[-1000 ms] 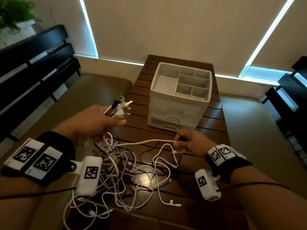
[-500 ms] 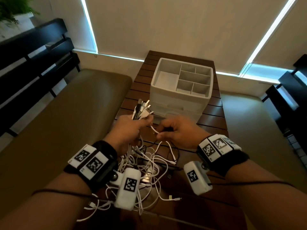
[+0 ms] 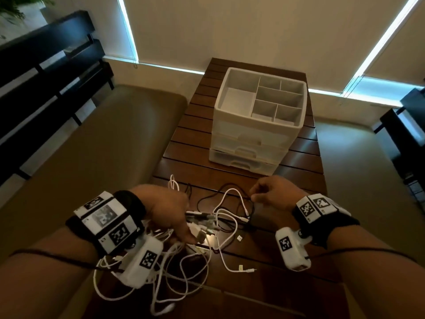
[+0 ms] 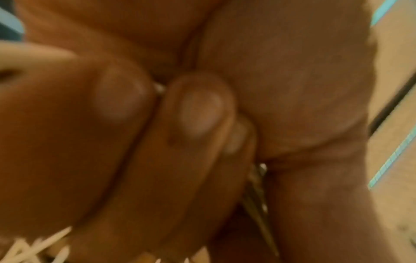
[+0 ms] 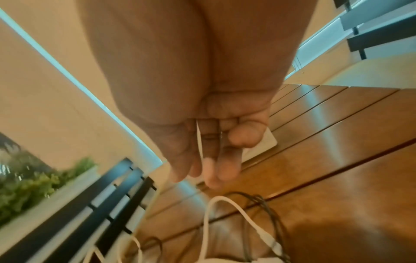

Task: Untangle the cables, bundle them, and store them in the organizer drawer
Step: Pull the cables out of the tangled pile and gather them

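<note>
Still at the untangling: plugs gathered in one hand, a single strand teased out with the other.

The left hand [image 3: 169, 211] is fisted round a clutch of plug ends [image 3: 202, 223], metal tips poking out past the knuckles; the right hand [image 3: 273, 194] has thumb and fingertips pinched on a thin dark cable [image 3: 226, 226] just off the slatted wooden surface [image 3: 299, 226]. Between and below them sprawls the tangle of cables [image 3: 184, 268], mostly slick white round cord in springy loops, a few thinner black ones threaded through. I'd say the next move is drawing that strand free without cinching a knot, then coiling it. The white plastic organizer [image 3: 258, 125], boxy with divided top tray, stands well beyond, drawers closed.
</note>
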Available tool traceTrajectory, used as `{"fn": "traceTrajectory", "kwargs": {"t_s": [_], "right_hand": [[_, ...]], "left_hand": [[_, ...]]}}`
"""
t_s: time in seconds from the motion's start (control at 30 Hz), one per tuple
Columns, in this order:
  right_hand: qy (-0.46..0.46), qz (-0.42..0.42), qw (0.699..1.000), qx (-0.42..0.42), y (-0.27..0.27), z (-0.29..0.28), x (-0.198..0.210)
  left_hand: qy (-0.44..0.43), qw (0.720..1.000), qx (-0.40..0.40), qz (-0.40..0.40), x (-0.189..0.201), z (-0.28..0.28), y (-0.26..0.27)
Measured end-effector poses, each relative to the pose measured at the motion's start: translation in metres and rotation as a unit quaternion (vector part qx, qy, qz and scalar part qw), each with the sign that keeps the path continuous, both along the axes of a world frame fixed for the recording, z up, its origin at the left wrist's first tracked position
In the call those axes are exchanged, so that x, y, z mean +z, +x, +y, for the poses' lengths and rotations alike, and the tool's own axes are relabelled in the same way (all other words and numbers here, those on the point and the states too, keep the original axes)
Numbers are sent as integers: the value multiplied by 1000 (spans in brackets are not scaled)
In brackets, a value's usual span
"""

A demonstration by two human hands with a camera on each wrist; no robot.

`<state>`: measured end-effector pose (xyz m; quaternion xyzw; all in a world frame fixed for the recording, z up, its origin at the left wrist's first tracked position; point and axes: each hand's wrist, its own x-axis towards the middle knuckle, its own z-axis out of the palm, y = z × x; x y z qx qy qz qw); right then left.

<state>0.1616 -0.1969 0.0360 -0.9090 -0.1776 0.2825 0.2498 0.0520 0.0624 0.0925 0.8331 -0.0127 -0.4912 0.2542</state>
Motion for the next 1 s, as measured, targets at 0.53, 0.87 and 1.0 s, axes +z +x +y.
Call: {"fn": "traceTrajectory", "kwargs": {"t_s": [0.53,0.87,1.0], "right_hand": [[-252,-41,943,214,-15,9,-91],[130,73,988,-44,-15,19,1],[244,120,958,-86,-30,34,29]], "left_hand": [[-189,952,224,-83,-49,5,9],[-359,798,467,-127,-54,-13,24],[-381,767,504,-110,-46,-18,27]]}}
